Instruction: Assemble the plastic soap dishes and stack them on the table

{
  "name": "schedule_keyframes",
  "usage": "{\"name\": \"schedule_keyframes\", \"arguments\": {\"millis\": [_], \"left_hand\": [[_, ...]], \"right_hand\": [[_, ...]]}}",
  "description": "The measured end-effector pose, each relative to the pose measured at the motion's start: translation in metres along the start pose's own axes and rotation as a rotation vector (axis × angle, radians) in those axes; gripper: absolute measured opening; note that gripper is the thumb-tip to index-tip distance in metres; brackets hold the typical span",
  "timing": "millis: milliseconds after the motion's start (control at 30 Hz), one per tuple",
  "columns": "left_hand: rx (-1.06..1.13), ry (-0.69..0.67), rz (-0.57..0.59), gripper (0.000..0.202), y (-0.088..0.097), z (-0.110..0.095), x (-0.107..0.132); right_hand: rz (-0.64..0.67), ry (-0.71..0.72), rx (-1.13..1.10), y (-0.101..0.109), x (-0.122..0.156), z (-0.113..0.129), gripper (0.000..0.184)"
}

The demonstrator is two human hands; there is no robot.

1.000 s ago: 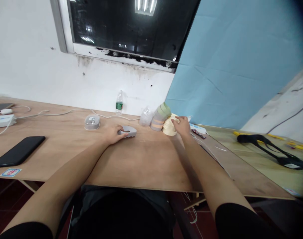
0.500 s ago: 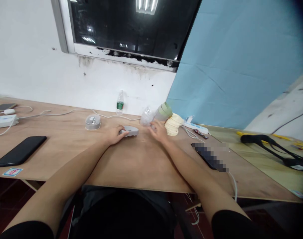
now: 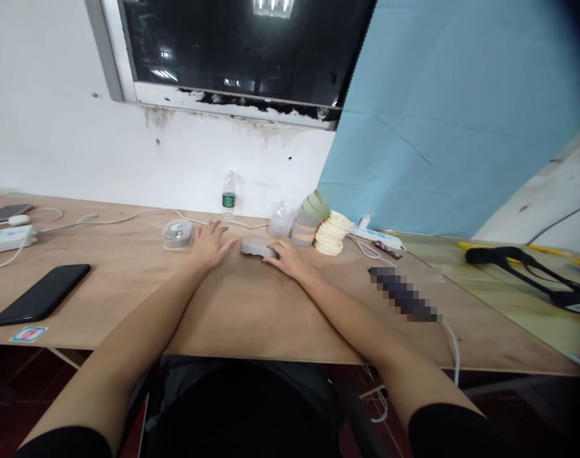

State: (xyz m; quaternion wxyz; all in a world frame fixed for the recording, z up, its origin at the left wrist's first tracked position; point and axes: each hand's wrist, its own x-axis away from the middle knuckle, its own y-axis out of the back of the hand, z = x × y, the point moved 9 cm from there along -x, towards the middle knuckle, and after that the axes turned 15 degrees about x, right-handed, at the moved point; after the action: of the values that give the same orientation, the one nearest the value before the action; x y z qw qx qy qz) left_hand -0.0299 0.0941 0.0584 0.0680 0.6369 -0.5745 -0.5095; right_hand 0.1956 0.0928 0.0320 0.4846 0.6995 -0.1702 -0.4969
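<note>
Your right hand [image 3: 289,259] had its fingers closed on the right end of the grey piece [image 3: 255,246], which lay on the counter [image 3: 261,318], long axis running left to right. Your left hand [image 3: 210,246], fingers spread apart, was just off the left end; the bottle [image 3: 228,200] stood behind.

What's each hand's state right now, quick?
Left hand: open, fingers spread, holding nothing.
Right hand: closed on the right end of the gray scalloped-edged piece.
</note>
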Motion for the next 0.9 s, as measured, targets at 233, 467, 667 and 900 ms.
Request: {"name": "schedule_keyframes", "arguments": {"millis": [233,467,667,900], "left_hand": [[-0.164,0.415,-0.308,0.061,0.064,0.088,0.011],[-0.023,0.720,-0.209,0.083,0.059,0.154,0.025],[0.050,0.607,-0.121,0.074,0.041,0.147,0.012],[0.143,0.427,0.001,0.070,0.017,0.118,0.001]], "right_hand": [[-0.015,-0.039,-0.087,-0.011,-0.005,-0.009,0.055],[0.053,0.077,-0.122,-0.012,-0.001,0.009,0.042],[0.073,-0.032,-0.030,-0.018,-0.012,0.005,0.030],[0.007,-0.061,0.128,-0.007,-0.022,0.010,0.035]]}}
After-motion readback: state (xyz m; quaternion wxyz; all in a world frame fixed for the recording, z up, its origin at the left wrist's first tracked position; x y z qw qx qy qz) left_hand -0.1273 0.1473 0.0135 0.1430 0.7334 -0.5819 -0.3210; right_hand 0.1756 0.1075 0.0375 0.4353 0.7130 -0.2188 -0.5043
